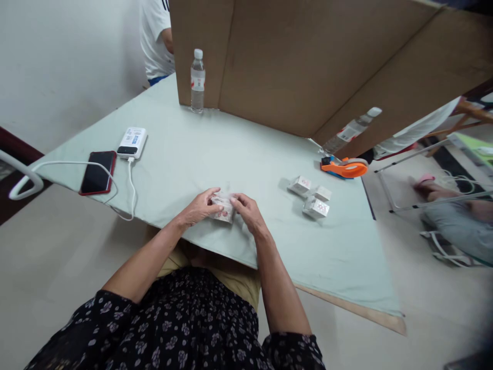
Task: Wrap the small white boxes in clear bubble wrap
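Note:
A small white box with reddish print (223,213) sits near the table's front edge, with what looks like clear film around its top. My left hand (201,206) grips its left side, thumb and fingers closed on it. At the box's upper right, my right hand (247,209) pinches the film or the box edge; the exact contact is too small to tell. To the right, three similar small boxes lie close together: one at the left (300,185), one behind (322,193) and one in front (316,207).
An orange tape dispenser (344,167) and a tilted water bottle (351,131) are at the right. Another bottle (197,82) stands before the cardboard partition (269,67). A phone (98,172), a white power bank (132,143) and a cable lie left. Other people sit beyond the table.

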### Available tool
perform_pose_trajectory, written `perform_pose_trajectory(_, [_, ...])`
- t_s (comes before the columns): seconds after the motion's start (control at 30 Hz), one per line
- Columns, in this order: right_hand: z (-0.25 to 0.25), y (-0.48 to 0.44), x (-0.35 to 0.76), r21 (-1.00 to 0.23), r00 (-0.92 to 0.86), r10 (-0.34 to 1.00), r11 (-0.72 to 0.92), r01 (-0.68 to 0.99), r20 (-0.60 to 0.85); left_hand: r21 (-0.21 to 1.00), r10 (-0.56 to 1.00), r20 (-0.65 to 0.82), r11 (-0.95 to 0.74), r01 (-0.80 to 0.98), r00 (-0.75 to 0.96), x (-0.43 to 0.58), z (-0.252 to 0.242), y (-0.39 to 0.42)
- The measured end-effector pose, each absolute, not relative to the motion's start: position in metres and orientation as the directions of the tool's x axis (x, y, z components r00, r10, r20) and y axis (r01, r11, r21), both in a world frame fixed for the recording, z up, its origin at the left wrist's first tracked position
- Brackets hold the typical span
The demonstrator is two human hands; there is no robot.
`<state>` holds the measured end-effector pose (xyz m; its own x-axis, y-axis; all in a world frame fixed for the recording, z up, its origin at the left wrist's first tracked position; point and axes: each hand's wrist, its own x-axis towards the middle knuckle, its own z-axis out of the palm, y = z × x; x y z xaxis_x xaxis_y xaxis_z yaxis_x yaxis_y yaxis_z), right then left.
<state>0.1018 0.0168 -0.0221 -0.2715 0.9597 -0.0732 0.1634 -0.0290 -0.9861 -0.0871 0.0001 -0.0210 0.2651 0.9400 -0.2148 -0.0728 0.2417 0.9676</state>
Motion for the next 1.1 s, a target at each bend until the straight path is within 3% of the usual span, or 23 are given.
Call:
perform_pose_trajectory(0.13, [-0.021,0.038,0.092,-0.991,-0.216,0.971,-0.08,0.11,-0.102,0.974,0.943,-0.202,0.222,-0.048,0.263,-0.086,-0.02,0.002])
perform_pose_trajectory(0.27, [-0.018,0.046,0.084,-0.996,-0.18,0.983,-0.017,0.091,-0.033,0.984,0.949,-0.173,0.179,0.002,0.262,-0.085,-0.018,0.006])
perform_pose_trajectory(0.47, [-0.013,0.023,0.082,-0.965,-0.16,0.984,0.117,0.232,0.081,0.98,0.984,-0.1,0.071,0.186,0.149,-0.079,-0.022,0.012])
perform_pose_trajectory(0.63, [-0.023,0.005,0.078,-0.863,-0.108,0.959,0.282,0.419,0.261,0.979,0.99,-0.057,0.031,0.2,0.126,-0.078,-0.026,0.01])
perform_pose_trajectory(0.77, [-0.03,0.003,0.079,-0.808,-0.111,0.943,0.326,0.491,0.314,0.994,0.988,-0.027,0.01,0.109,0.153,-0.082,-0.03,0.005])
perform_pose_trajectory(0.93, [-0.028,0.002,0.087,-0.704,-0.251,0.912,0.409,0.58,0.323,0.998,0.985,-0.045,0.035,0.06,0.165,-0.084,-0.029,0.001])
perform_pose_trajectory(1.1, [-0.034,-0.009,0.096,-0.495,-0.361,0.843,0.529,0.689,0.398,0.996,0.984,-0.083,0.079,0.035,0.155,-0.082,-0.027,0.001])
